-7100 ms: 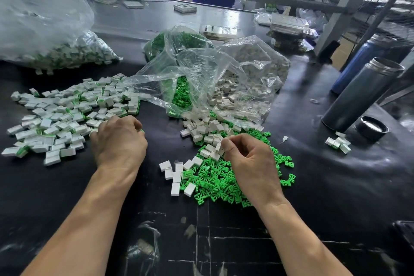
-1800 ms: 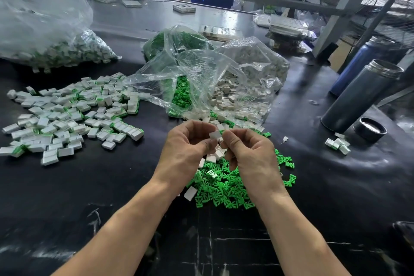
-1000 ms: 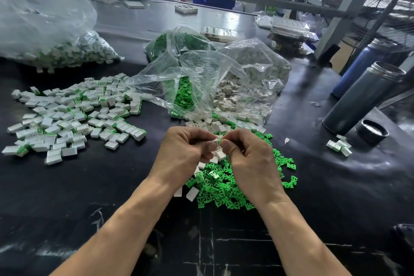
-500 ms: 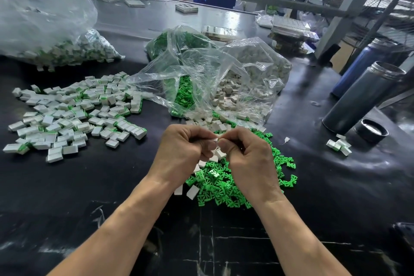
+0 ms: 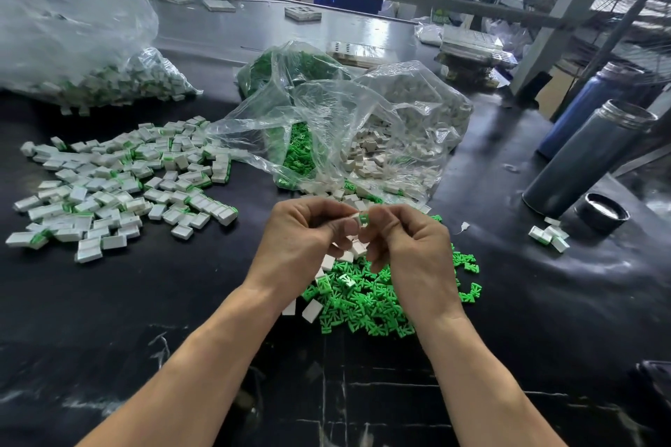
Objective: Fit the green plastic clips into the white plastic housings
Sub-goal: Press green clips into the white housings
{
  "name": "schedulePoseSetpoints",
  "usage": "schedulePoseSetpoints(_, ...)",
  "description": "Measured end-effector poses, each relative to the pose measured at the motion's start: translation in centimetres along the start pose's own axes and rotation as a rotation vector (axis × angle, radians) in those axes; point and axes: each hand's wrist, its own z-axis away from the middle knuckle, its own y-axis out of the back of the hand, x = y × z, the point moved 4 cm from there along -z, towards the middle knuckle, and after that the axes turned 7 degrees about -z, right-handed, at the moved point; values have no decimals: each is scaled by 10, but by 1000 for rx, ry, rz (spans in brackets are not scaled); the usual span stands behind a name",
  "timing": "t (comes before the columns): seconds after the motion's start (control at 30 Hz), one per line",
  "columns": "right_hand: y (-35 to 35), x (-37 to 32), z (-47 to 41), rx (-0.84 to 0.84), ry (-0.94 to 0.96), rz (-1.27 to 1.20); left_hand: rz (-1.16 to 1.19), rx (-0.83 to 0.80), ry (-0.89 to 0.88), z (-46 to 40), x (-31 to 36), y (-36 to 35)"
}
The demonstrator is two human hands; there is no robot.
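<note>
My left hand and my right hand meet above the table, fingertips together. Between them sits a small white housing with a green clip at its right end; the left hand pinches the housing and the right fingertips pinch the clip. Below the hands lies a heap of loose green clips with a few bare white housings at its left edge. Behind the hands, open clear bags hold more green clips and white housings.
A spread of fitted white-and-green pieces covers the black table at left. A full clear bag lies at the back left. At right stand a grey flask, its lid and a few pieces.
Both hands have risen slightly from the heap and stay pressed together. The green clip's end now shows between the fingertips, where earlier only white plastic was visible.
</note>
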Motion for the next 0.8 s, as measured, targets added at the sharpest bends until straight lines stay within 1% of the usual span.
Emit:
schedulePoseSetpoints(0.1, 0, 3, -1, 47, -84, -33, -4, -12, -7, 2, -1, -2)
schedulePoseSetpoints(0.23, -11, 6, 4, -31, -213, -6, -16, -52, -15, 2, -2, -9)
schedulePoseSetpoints(0.33, -17, 8, 7, -14, -271, -14, 26, -111, -25, 6, 0, -16)
schedulePoseSetpoints(0.47, -17, 7, 7, 30, -293, -39, 46, -149, -22, 8, 0, -19)
schedulePoseSetpoints(0.6, -19, 7, 8, 38, -306, -56, 96, -173, -3, 8, 0, -20)
schedulePoseSetpoints(0.8, -20, 7, 6, 9, -242, -41, 149, -193, -8, 9, 1, -21)
